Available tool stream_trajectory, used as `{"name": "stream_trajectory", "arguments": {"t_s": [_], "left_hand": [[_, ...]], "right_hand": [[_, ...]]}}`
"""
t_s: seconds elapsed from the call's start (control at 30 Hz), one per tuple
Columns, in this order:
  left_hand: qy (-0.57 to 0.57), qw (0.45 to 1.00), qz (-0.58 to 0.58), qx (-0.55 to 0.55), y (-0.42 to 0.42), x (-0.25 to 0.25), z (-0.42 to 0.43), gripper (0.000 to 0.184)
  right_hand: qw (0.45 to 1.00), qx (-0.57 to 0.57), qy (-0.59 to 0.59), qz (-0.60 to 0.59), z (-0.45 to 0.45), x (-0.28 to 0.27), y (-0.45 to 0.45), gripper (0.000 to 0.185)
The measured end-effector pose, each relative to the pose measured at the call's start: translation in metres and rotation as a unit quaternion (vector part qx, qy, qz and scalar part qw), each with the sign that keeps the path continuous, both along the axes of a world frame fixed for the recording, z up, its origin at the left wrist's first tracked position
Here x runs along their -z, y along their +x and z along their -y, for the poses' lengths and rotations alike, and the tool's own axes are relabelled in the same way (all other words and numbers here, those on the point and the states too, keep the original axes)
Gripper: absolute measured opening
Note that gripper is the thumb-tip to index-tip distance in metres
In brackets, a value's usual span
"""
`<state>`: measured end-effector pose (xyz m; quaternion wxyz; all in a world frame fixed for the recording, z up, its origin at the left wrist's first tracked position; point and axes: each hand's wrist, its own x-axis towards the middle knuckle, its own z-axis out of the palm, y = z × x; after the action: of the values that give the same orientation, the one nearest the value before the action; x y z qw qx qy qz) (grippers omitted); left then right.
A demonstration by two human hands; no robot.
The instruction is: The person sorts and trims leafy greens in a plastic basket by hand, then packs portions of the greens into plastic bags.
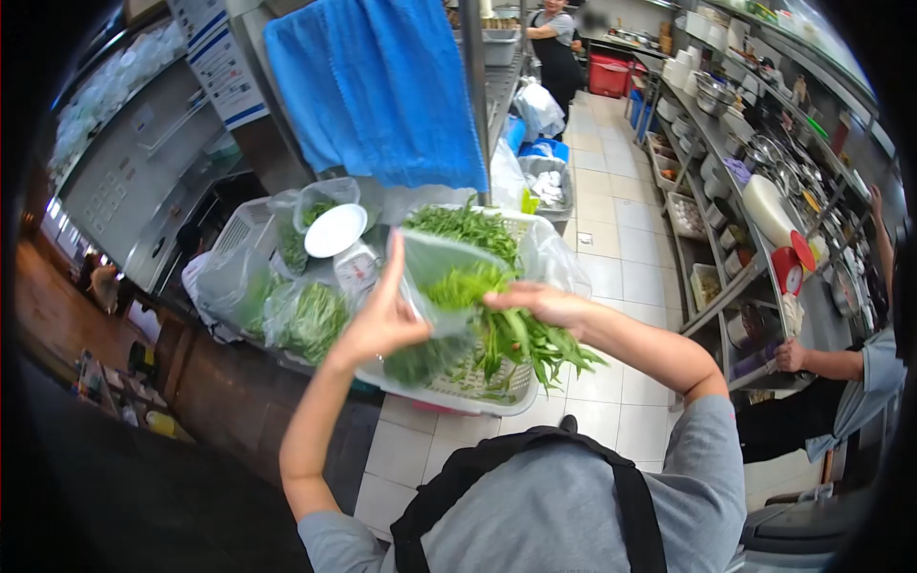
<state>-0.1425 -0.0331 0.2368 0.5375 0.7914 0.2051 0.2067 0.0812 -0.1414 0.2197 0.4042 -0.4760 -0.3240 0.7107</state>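
My left hand [380, 323] grips the side of a clear plastic bag [430, 250], one finger stretched up along it and the thumb toward its front. Green leaves show inside the bag's mouth. My right hand [543, 304] is closed around a bunch of leafy greens [549, 351], whose leaves hang below the hand and partly reach the bag. Beneath both hands is a white plastic basket [516, 399] with more loose greens [449, 224] at its far side. Left of the bag stands a dial scale [356, 270] with a white round plate [336, 230].
Filled bags of greens [320, 320] lie around the scale. A blue towel [377, 91] hangs behind. At right, metal shelving [707, 124] holds bowls and utensils. One person [855, 382] stands at the right; another person [556, 48] is at the far end of the tiled aisle [611, 220].
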Motion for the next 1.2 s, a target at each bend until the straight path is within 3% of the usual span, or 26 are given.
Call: {"name": "stream_trajectory", "arguments": {"t_s": [0.07,0.1,0.2,0.27,0.33,0.43,0.53,0.57,0.63,0.67,0.73,0.77,0.8,0.9,0.93,1.03,1.17,1.2], "left_hand": [[-0.022,0.999,-0.008,0.038,0.007,0.028,0.017,0.11],[0.044,0.997,-0.051,0.035,0.012,0.022,0.035,0.109],[0.085,0.991,-0.062,0.083,0.031,0.045,0.072,0.109],[0.095,0.986,-0.054,0.125,0.052,0.074,0.099,0.109],[0.065,0.986,-0.03,0.152,0.069,0.095,0.12,0.107],[0.042,0.99,0.003,0.133,0.08,0.102,0.115,0.105],[-0.019,0.996,0.007,0.092,0.055,0.088,0.081,0.105],[-0.071,0.994,0.004,0.077,0.046,0.075,0.072,0.105],[-0.119,0.989,0.008,0.087,0.032,0.067,0.055,0.102],[-0.138,0.986,0.046,0.084,0.03,0.069,0.05,0.102],[-0.17,0.979,0.071,0.087,0.026,0.061,0.044,0.101],[-0.184,0.975,0.076,0.093,0.024,0.059,0.04,0.101],[-0.199,0.972,0.081,0.099,0.022,0.058,0.036,0.1],[-0.191,0.973,0.085,0.098,0.023,0.059,0.033,0.102],[-0.21,0.967,0.08,0.122,0.023,0.056,0.032,0.1],[-0.229,0.958,0.114,0.126,0.024,0.048,0.026,0.1],[-0.216,0.955,0.191,0.071,0.008,0.022,-0.017,0.09],[-0.224,0.95,0.208,0.07,0.004,0.006,-0.027,0.089]], "right_hand": [[0.996,-0.069,-0.062,0.007,-0.008,0.018,0.001,0.055],[0.992,-0.097,-0.083,-0.02,-0.014,0.039,0.002,0.049],[0.994,0.029,-0.107,-0.011,-0.026,0.085,-0.003,0.04],[0.938,0.116,-0.095,0.311,-0.06,0.149,-0.015,0.036],[0.908,0.16,-0.093,0.377,-0.06,0.174,-0.029,0.033],[0.971,0.181,-0.09,0.129,-0.06,0.187,-0.032,0.033],[0.981,0.161,-0.036,-0.1,-0.056,0.184,-0.017,0.035],[0.975,0.153,-0.062,-0.146,-0.043,0.145,-0.017,0.034],[0.979,0.149,-0.12,-0.068,-0.029,0.102,-0.013,0.054],[0.985,0.128,-0.087,-0.071,-0.021,0.1,-0.008,0.065],[0.997,-0.004,0.023,0.078,-0.009,0.088,0.007,0.062],[0.983,-0.069,0.08,0.152,-0.006,0.085,0.012,0.06],[0.894,-0.123,0.247,0.353,-0.007,0.086,0.016,0.055],[0.729,-0.225,0.341,0.548,-0.026,0.087,0.002,0.046],[0.715,-0.225,0.358,0.557,-0.041,0.1,-0.009,0.042],[0.616,-0.365,0.25,0.652,-0.073,0.098,-0.034,0.04],[0.652,-0.268,0.372,0.604,-0.09,0.056,-0.023,0.038],[0.661,-0.19,0.426,0.588,-0.079,0.026,-0.018,0.035]]}}
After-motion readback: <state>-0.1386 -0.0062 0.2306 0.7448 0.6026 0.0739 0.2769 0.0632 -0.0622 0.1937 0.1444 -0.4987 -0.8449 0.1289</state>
